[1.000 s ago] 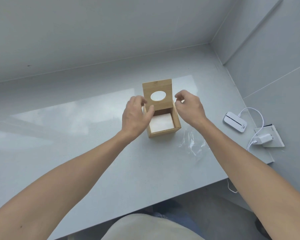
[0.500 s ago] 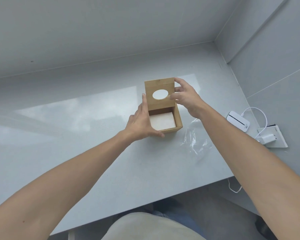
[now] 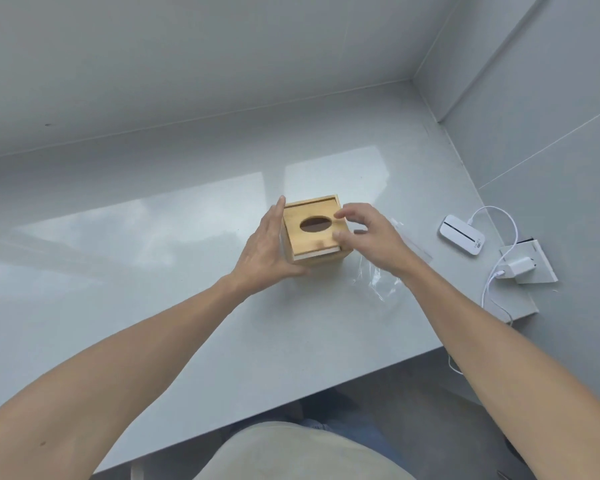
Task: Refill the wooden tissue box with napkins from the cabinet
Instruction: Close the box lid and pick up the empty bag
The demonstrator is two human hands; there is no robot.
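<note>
A pale grey glossy bench (image 3: 153,271) fills a corner, meeting plain grey walls (image 3: 187,64) behind and to the right. Soft window light reflects in bright patches on its surface. The right wall (image 3: 551,133) shows thin tile seams. Below the bench's near edge lies a darker grey floor (image 3: 413,410)

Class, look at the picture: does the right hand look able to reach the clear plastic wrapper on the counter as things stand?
Probably yes. The right hand hovers at the wooden tissue box holding nothing, and the clear plastic wrapper lies just beneath its wrist with nothing between them.
</note>
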